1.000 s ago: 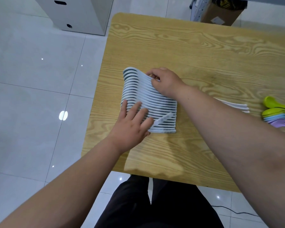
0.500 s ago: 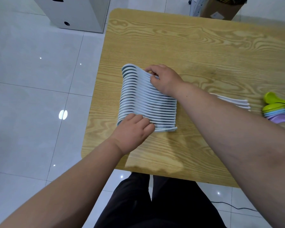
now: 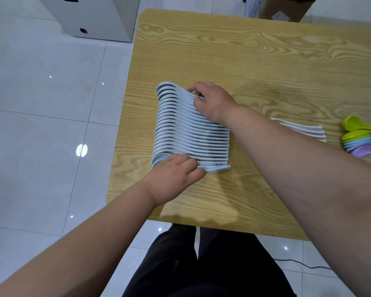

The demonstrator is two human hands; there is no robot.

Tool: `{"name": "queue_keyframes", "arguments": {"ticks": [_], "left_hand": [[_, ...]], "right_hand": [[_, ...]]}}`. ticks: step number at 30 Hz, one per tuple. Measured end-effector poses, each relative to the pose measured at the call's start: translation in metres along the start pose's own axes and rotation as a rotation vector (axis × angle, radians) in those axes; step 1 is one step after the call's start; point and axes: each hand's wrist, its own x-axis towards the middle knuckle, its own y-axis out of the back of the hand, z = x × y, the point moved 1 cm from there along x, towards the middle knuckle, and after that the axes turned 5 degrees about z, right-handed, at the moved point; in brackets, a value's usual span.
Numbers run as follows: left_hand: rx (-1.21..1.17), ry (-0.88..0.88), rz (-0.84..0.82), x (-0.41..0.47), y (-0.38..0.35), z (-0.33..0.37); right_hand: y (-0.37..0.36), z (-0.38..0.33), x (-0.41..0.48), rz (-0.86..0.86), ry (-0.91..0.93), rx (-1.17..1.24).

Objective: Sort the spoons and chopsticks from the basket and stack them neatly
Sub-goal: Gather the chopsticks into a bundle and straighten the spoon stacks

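A spoon row [image 3: 191, 133] is held on the bench [image 3: 255, 50]
It is gripped between the left hand [image 3: 174, 179] (fingers curled) and the right hand [image 3: 212, 101], likewise curled.

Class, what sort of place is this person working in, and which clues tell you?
Probably an office or workroom: a wooden table holding the pale blue spoons stands on glossy white floor tiles, with a white cabinet and cardboard box behind.

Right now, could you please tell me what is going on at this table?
A person is tidying a row of pale blue spoons nested on the wooden table. The left hand grips the near end of the row and the right hand grips the far end. Off to the right lie a small stack of white spoons and a stack of coloured spoons.
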Motion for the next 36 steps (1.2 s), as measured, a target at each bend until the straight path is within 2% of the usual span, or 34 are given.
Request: {"name": "queue_keyframes", "arguments": {"ticks": [7,15,20,24,29,36], "left_hand": [[0.050,0.066,0.013,0.008,-0.002,0.000],[0.119,0.100,0.047,0.011,0.007,-0.009],[0.233,0.280,-0.152,0.009,0.010,-0.024],[0.225,0.255,-0.170,0.008,0.010,-0.025],[0.240,0.264,-0.175,0.010,0.011,-0.025],[0.218,0.272,-0.179,0.009,0.013,-0.026]], "right_hand": [[-0.001,0.000,-0.004,0.015,0.010,0.016],[-0.004,0.000,-0.010,0.030,0.095,-0.080],[-0.001,-0.014,-0.004,-0.009,0.095,-0.171],[0.002,-0.026,0.009,-0.113,0.118,-0.337],[-0.005,-0.028,0.019,-0.049,0.131,-0.146],[-0.012,-0.006,0.005,0.030,0.188,-0.138]]}}
